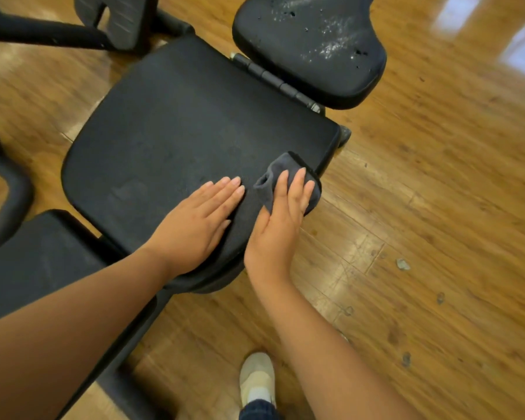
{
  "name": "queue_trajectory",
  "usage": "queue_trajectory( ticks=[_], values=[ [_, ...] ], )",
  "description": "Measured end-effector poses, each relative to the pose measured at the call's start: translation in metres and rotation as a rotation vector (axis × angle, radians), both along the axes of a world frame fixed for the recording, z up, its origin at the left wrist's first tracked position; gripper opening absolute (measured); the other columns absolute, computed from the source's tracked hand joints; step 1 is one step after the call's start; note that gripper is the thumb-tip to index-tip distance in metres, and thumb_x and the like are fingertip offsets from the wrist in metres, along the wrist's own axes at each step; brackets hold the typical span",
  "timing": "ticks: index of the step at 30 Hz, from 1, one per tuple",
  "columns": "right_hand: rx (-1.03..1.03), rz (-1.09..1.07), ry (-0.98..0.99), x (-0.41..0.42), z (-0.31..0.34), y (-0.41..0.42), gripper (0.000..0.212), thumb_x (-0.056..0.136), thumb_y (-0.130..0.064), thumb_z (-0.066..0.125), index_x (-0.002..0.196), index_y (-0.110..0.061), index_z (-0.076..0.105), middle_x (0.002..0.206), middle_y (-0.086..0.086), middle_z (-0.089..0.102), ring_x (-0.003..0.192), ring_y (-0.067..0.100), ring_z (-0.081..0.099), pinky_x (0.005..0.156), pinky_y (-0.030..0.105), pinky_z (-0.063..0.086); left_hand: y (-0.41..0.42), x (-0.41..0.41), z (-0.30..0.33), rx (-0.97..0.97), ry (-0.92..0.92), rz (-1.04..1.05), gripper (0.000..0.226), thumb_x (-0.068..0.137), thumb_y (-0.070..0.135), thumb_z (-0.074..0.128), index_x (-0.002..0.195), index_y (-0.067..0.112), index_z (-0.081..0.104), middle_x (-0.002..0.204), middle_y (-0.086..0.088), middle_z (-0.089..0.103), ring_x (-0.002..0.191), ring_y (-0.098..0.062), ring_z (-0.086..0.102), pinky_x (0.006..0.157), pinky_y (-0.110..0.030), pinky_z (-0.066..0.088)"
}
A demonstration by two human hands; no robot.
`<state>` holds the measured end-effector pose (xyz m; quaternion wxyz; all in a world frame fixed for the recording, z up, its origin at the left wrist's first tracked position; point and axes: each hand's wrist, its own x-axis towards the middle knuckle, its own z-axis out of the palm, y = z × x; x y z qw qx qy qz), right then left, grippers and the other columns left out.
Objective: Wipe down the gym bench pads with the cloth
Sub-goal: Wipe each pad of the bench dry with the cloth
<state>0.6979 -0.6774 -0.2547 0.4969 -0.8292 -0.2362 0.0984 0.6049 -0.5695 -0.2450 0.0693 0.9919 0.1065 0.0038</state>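
A large black bench pad fills the middle of the view. My left hand lies flat on its near right part, fingers together, holding nothing. My right hand presses a dark grey cloth against the pad's right edge, fingers spread over the bunched fabric. A second black pad, cracked and speckled white, sits at the far right past a hinge. A third black pad lies at the near left, partly behind my left forearm.
Black metal frame tubes and a ribbed footplate stand at the far left. Glossy wooden floor surrounds the bench, with small bits of debris at the right. My white shoe stands on the floor near the bottom edge.
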Motion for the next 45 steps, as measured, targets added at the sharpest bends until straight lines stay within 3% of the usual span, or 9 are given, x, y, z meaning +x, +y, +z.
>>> queue_trajectory(
  ticks=[5, 11, 15, 24, 30, 34, 37, 40, 45],
  values=[
    [-0.055, -0.027, -0.022, 0.047, 0.005, 0.011, 0.048, 0.094, -0.002, 0.037, 0.142, -0.003, 0.030, 0.155, 0.012, 0.014, 0.142, 0.018, -0.002, 0.117, 0.041, 0.011, -0.002, 0.000, 0.002, 0.002, 0.006, -0.003, 0.050, 0.098, 0.024, 0.027, 0.142, 0.001, 0.033, 0.149, -0.014, 0.032, 0.138, -0.026, 0.028, 0.116, -0.033, 0.011],
    [-0.396, 0.016, -0.070, 0.102, 0.019, 0.034, 0.048, 0.098, -0.008, 0.036, 0.145, -0.010, 0.027, 0.156, 0.008, 0.011, 0.144, 0.024, -0.001, 0.117, 0.039, 0.009, -0.001, 0.000, 0.003, -0.012, 0.022, 0.005, 0.052, 0.101, 0.029, 0.015, 0.143, 0.003, 0.032, 0.149, -0.014, 0.032, 0.138, -0.027, 0.029, 0.115, -0.036, 0.015],
    [-0.549, 0.070, -0.097, 0.118, 0.019, 0.042, 0.049, 0.099, -0.013, 0.034, 0.146, -0.011, 0.023, 0.157, 0.008, 0.009, 0.144, 0.026, -0.002, 0.115, 0.042, 0.008, -0.002, 0.001, 0.003, -0.002, 0.011, 0.006, 0.050, 0.098, 0.024, 0.027, 0.141, 0.002, 0.036, 0.148, -0.014, 0.036, 0.137, -0.029, 0.033, 0.115, -0.035, 0.015],
    [-0.529, 0.118, -0.167, 0.127, 0.018, 0.039, 0.049, 0.099, -0.012, 0.036, 0.146, -0.009, 0.024, 0.156, 0.009, 0.012, 0.144, 0.026, 0.000, 0.117, 0.041, 0.005, -0.005, 0.000, 0.002, 0.008, 0.004, 0.032, 0.050, 0.097, 0.023, 0.028, 0.143, 0.002, 0.033, 0.149, -0.013, 0.033, 0.138, -0.026, 0.029, 0.115, -0.036, 0.015],
    [-0.308, 0.123, -0.215, 0.053, 0.017, 0.004, 0.052, 0.092, -0.001, 0.044, 0.142, -0.005, 0.031, 0.154, 0.013, 0.018, 0.144, 0.027, 0.002, 0.116, 0.039, -0.001, -0.008, 0.001, -0.001, 0.043, -0.002, 0.058, 0.050, 0.096, 0.020, 0.030, 0.141, 0.001, 0.035, 0.148, -0.014, 0.035, 0.137, -0.027, 0.031, 0.115, -0.036, 0.014],
    [-0.256, 0.220, -0.179, -0.020, 0.014, -0.022, 0.056, 0.088, -0.009, 0.029, 0.144, -0.008, 0.029, 0.155, 0.009, 0.017, 0.143, 0.017, -0.004, 0.117, 0.041, -0.001, -0.013, 0.002, -0.005, 0.017, -0.029, 0.110, 0.051, 0.091, 0.012, 0.031, 0.140, -0.003, 0.033, 0.147, -0.017, 0.036, 0.137, -0.026, 0.028, 0.114, -0.036, 0.017],
    [-0.264, 0.270, -0.157, -0.046, 0.010, -0.030, 0.057, 0.088, -0.013, 0.026, 0.145, -0.011, 0.024, 0.155, 0.004, 0.015, 0.144, 0.015, -0.001, 0.115, 0.039, 0.003, -0.019, 0.002, -0.003, -0.019, -0.048, 0.189, 0.056, 0.085, 0.007, 0.031, 0.140, -0.003, 0.029, 0.146, -0.018, 0.035, 0.137, -0.023, 0.024, 0.114, -0.034, 0.012],
    [-0.285, 0.271, -0.170, -0.038, 0.010, -0.026, 0.055, 0.089, -0.013, 0.028, 0.144, -0.011, 0.026, 0.154, 0.003, 0.016, 0.144, 0.015, 0.002, 0.115, 0.037, 0.002, -0.033, 0.006, -0.004, 0.031, -0.043, 0.255, 0.052, 0.088, 0.015, 0.034, 0.136, -0.004, 0.036, 0.143, -0.020, 0.038, 0.134, -0.032, 0.034, 0.111, -0.039, 0.016],
    [-0.400, 0.240, -0.241, 0.011, 0.022, 0.003, 0.059, 0.087, -0.024, 0.017, 0.141, -0.007, 0.035, 0.151, 0.009, 0.027, 0.142, 0.015, 0.009, 0.116, 0.036, -0.004, -0.064, 0.035, -0.004, -0.047, -0.018, 0.636, 0.052, 0.087, 0.022, 0.035, 0.130, -0.006, 0.047, 0.138, -0.022, 0.047, 0.128, -0.032, 0.045, 0.111, -0.043, 0.029]
  ],
)
